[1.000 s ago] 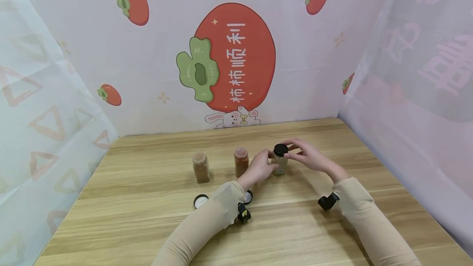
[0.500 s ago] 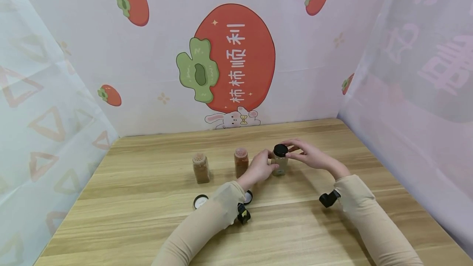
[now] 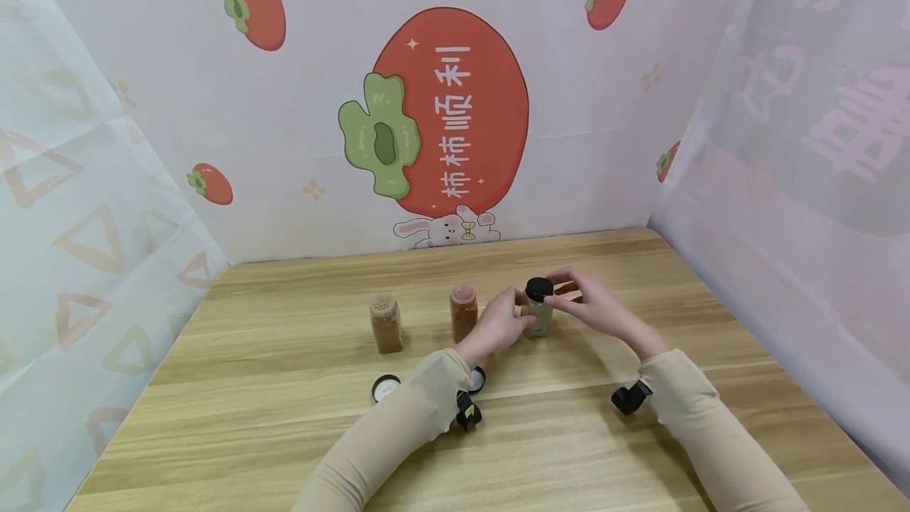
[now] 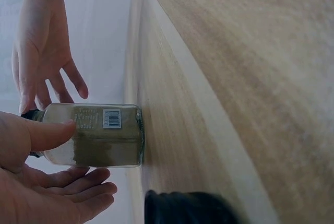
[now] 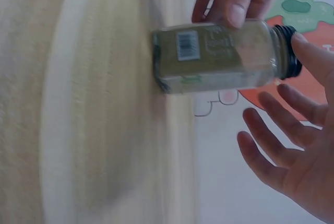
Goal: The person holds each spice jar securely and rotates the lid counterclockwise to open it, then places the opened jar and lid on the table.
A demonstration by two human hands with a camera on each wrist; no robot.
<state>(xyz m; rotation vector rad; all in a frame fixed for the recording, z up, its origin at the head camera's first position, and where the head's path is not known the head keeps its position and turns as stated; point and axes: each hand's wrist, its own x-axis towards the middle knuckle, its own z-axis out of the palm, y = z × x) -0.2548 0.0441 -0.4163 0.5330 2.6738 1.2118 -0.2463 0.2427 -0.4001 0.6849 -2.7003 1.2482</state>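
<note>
A clear glass spice jar (image 3: 539, 324) of greenish-tan powder, capped with a black screw lid (image 3: 539, 288), stands upright on the wooden table. My left hand (image 3: 499, 322) grips its body from the left. In the left wrist view the thumb lies on one glass side of the jar (image 4: 104, 145), with fingers on the other. My right hand (image 3: 597, 305) pinches the lid between thumb and index finger. Seen from the right wrist, the thumb is at the ribbed edge of the lid (image 5: 290, 51), and the other fingers of the right hand (image 5: 302, 145) spread loosely off the jar.
Left of the left hand stand two uncapped shaker jars, one with reddish powder (image 3: 464, 316), one with brown powder (image 3: 387, 328). Two black lids lie nearer the front, a left one (image 3: 386, 388) and a right one (image 3: 478, 379) partly behind the left sleeve. Printed cloth surrounds the table.
My right hand has shifted slightly around the lid, its wrist and sleeve swinging a little. The left hand and the jar stay in place.
</note>
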